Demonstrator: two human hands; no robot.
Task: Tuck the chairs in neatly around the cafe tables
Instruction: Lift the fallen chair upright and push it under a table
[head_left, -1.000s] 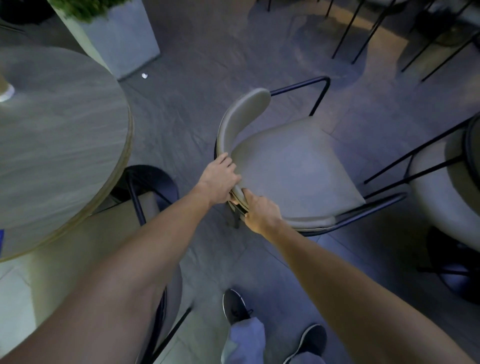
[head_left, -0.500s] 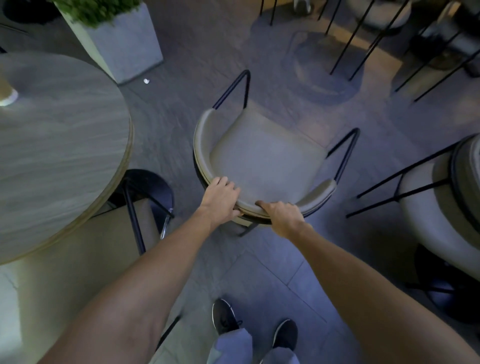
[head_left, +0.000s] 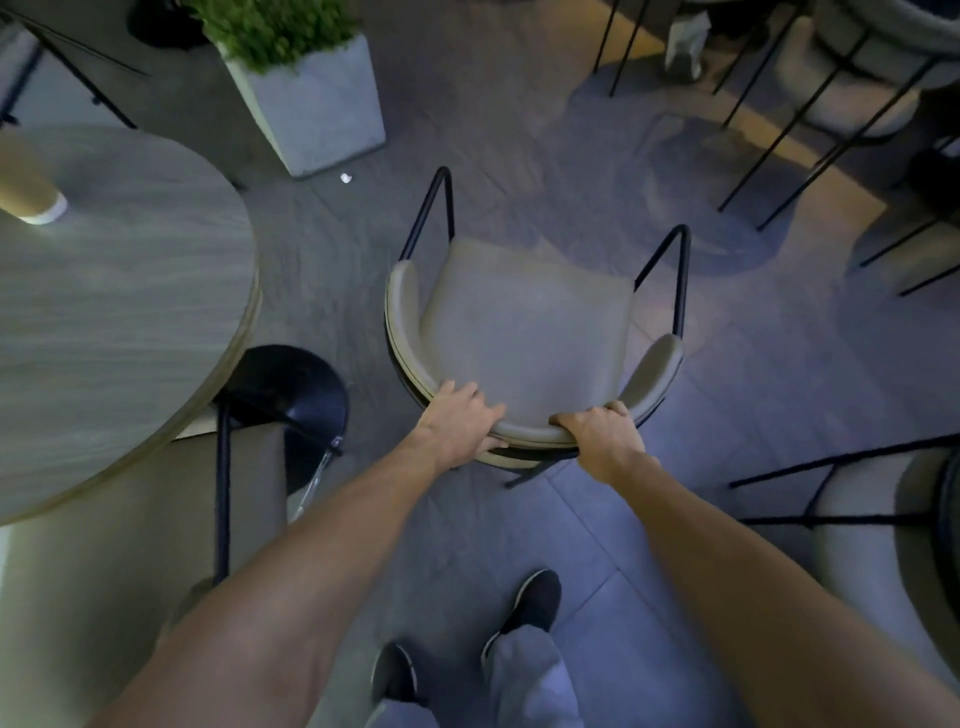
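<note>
A beige padded chair (head_left: 524, 332) with black metal arms stands on the grey floor in the middle of the view, its curved backrest nearest me and its seat facing away. My left hand (head_left: 462, 421) grips the left part of the backrest rim. My right hand (head_left: 602, 436) grips the rim further right. A round wooden cafe table (head_left: 114, 312) lies to the left, apart from this chair, with its black base (head_left: 291, 384) showing beneath the edge.
A second beige chair (head_left: 130, 551) sits tucked under the round table at lower left. Another chair (head_left: 883, 551) stands at the right edge. A concrete planter (head_left: 311, 104) with greenery is ahead left. A paper cup (head_left: 26, 187) rests on the table. More chair legs (head_left: 810, 119) fill the upper right.
The chair has swung round in my hands, from seat pointing right to seat pointing straight away from me. My hands have spread apart along the backrest, and I have stepped forward.
</note>
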